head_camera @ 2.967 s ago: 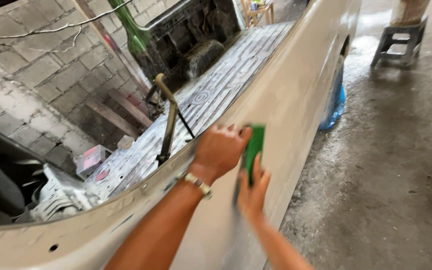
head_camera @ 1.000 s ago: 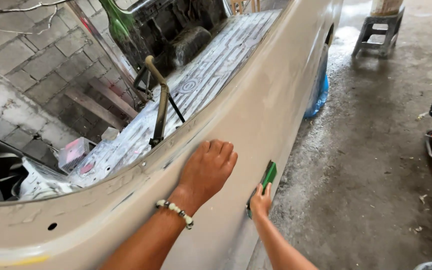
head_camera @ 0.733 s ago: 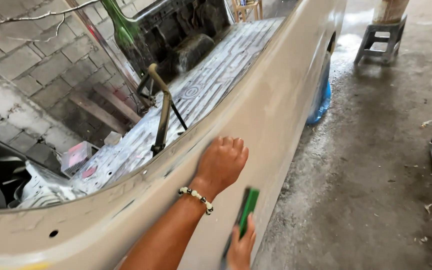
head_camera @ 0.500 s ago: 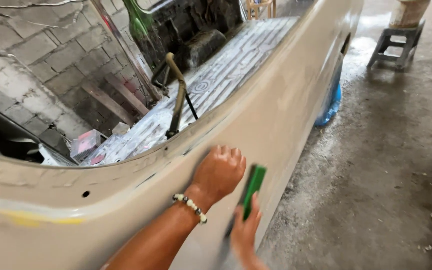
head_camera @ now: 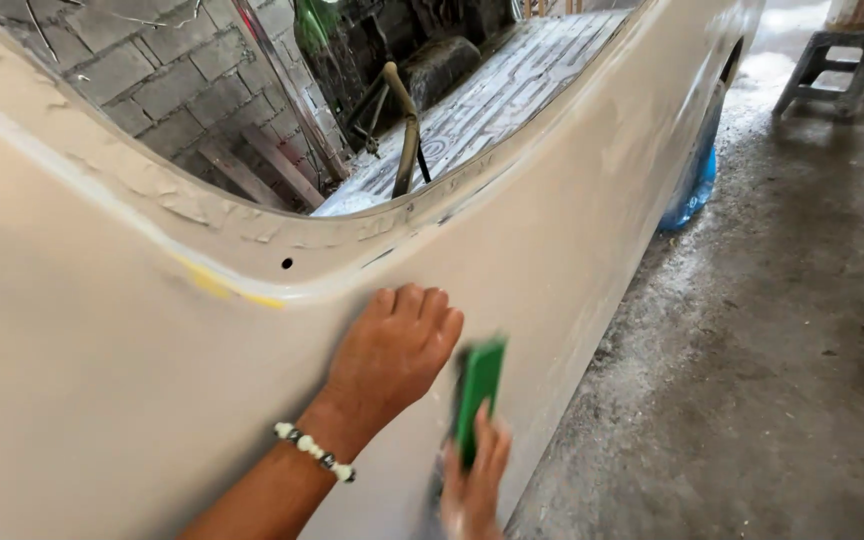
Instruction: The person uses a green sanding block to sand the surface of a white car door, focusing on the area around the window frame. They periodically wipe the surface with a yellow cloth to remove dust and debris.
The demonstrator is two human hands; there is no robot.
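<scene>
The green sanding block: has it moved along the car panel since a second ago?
Yes. The green sanding block sits closer beside the left hand flat on the car panel.

No labels, signs or screens show; the only thing like a package is a blue plastic wrap point(head_camera: 694, 190) bunched at the far right, against the lower edge of the pale car body point(head_camera: 572, 230) where it meets the concrete floor point(head_camera: 772, 330).

A single head-worn camera looks down and forward along a pale car body panel point(head_camera: 572, 230), very close to it, so the panel fills the left half. The concrete floor point(head_camera: 772, 330) stretches away on the right. No second view exists.
</scene>
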